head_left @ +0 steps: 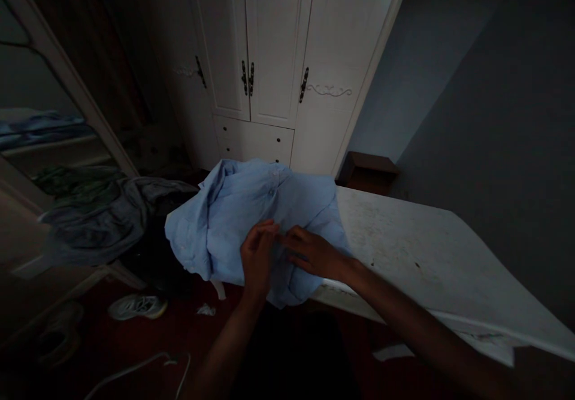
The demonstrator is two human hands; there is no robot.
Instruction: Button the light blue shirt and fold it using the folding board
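Note:
A light blue button-up shirt (233,208) lies spread and rumpled over the end of a white table, with small buttons along its front strip. Over its near part, my left hand (258,253) is closed in a pinch on the cloth. My right hand (317,253) meets it from the right, fingers bent and fingertips at the same spot of the shirt. The fingertips of both hands nearly touch; the dim light hides exactly which bit of the shirt lies between them.
The white table (404,238) extends to the right. Grey and green clothes (99,220) are heaped at the left, before a mirror (40,88). A shoe (137,307) and a white cord (130,369) lie on the red floor. Behind stands a white wardrobe (274,41), beside a brown box-like piece (371,169).

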